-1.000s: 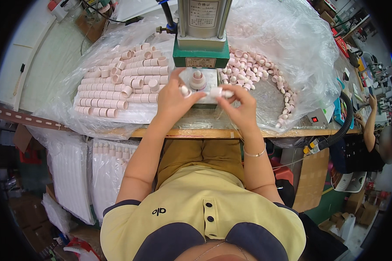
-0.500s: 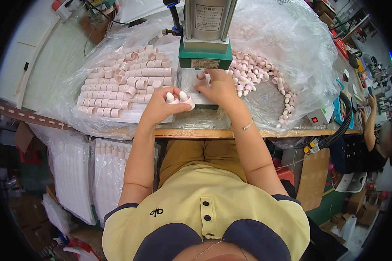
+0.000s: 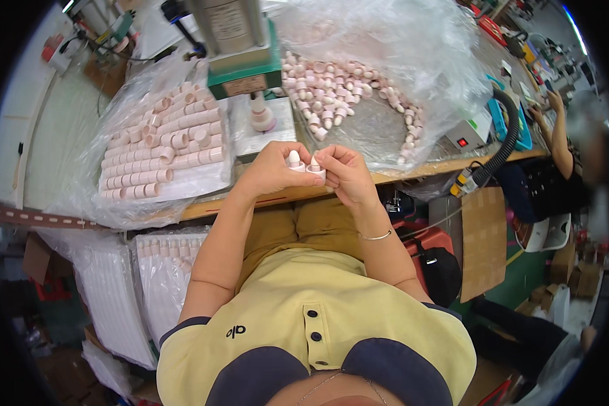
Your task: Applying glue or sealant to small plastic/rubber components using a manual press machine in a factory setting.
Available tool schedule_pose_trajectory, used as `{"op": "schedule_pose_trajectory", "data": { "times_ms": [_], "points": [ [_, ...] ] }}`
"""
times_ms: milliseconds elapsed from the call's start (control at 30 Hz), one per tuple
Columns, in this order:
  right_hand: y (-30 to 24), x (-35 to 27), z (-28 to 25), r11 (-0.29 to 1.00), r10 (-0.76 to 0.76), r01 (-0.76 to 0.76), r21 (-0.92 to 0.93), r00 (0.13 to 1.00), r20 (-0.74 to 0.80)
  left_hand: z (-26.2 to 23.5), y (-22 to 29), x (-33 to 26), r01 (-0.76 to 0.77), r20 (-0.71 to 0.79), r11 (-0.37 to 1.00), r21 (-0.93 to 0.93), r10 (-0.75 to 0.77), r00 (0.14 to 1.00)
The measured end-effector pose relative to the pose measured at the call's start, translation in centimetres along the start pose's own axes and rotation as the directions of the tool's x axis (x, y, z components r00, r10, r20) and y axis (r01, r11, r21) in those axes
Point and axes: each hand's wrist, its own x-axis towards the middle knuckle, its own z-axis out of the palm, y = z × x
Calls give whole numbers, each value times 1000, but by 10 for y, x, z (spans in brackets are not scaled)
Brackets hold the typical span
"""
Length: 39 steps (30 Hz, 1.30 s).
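Close to the table's front edge, my left hand is closed around two short pink caps with white rounded tips, standing side by side; one is the left cap. My right hand pinches at the right cap, its thumb and fingertips around the white tip. Behind my hands stands a press with a green block. Beneath its ram, a pink piece sits upright on the metal base plate; no hand touches it.
Rows of empty pink collars lie on the left. A heap of white-tipped pink caps spreads to the right on plastic sheeting. Further right are a switch box, a black hose and another person's arm.
My right hand has left the press and come back beside my left hand, now at the right cap. A piece stands under the ram. The view has shifted, so the table appears further left.
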Motion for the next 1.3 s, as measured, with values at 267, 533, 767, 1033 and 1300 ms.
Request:
{"op": "schedule_pose_trajectory", "data": {
  "times_ms": [267,533,767,1033,1300],
  "points": [
    [4,-93,-89,960,-261,276,-39,842,-472,128,-1,55,-110,241,978,176,65,968],
    [-4,-167,-202,929,-253,363,-64,503,-826,281,-8,128,-393,463,822,412,183,867],
    [-12,-172,-217,906,-337,404,-129,502,-796,294,-9,133,-326,401,882,340,178,899],
    [14,-155,-225,967,-232,248,-66,739,-632,244,-24,80,-447,190,853,271,407,893],
    [21,-89,-76,751,-390,148,-643,886,-251,20,-70,-206,125,-205,929,348,-55,977]
  ]
}}
